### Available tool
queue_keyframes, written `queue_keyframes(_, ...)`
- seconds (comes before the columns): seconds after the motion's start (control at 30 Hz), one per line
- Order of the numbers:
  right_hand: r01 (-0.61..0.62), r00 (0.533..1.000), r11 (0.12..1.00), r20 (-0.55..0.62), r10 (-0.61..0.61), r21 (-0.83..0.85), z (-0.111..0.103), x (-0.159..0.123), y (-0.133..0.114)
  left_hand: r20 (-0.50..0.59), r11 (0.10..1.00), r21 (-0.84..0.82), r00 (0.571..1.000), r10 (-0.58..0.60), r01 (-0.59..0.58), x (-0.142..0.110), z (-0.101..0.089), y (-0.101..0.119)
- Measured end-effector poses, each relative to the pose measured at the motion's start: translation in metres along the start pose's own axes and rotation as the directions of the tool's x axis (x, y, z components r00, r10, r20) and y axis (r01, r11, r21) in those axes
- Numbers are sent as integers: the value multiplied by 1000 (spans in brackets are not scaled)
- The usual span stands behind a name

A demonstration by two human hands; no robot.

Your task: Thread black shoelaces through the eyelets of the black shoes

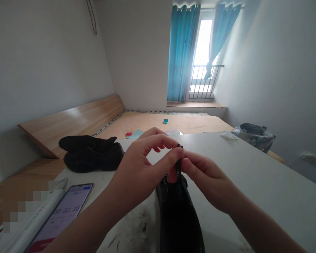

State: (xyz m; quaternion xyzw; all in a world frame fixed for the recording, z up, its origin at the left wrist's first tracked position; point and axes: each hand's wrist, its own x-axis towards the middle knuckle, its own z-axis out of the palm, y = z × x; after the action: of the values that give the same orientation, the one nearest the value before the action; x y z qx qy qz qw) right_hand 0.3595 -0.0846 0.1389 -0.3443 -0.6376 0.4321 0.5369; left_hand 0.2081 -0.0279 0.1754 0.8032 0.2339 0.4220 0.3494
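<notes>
My left hand (pixel 142 168) and my right hand (pixel 206 179) meet above a black leather shoe (pixel 177 221), lying lengthwise on a white table (pixel 252 175). The fingertips of both hands pinch a thin black shoelace (pixel 178 165) that rises from the shoe's top. Its tip (pixel 179 145) sticks out just above my fingers. My hands hide the shoe's opening and most of the lace. A black shoe pair (pixel 91 153) stands on the table's far left, apart from my hands.
A phone (pixel 64 214) showing a timer lies at the table's near left, beside a long white object (pixel 34 219). A bare wooden bed base (pixel 160 123) with small coloured cards lies beyond the table. A bag (pixel 254 137) and tissue (pixel 228 136) sit far right.
</notes>
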Motion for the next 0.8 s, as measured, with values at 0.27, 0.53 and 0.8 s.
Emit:
queue_keyframes(0.27, -79, 997, 975, 1, 80, 206, -4, 0, 10, 259, 941, 314, 942, -212, 125, 12, -4, -33)
queue_keyframes(0.53, -89, 995, 981, -20, 94, 175, -4, -1, 11, 494, 823, 567, 799, -343, 2, 5, 0, -44)
queue_keyframes(0.8, -80, 994, 958, -49, 97, 276, -1, 0, 5, 590, 924, 371, 791, -160, -90, 2, 4, -32)
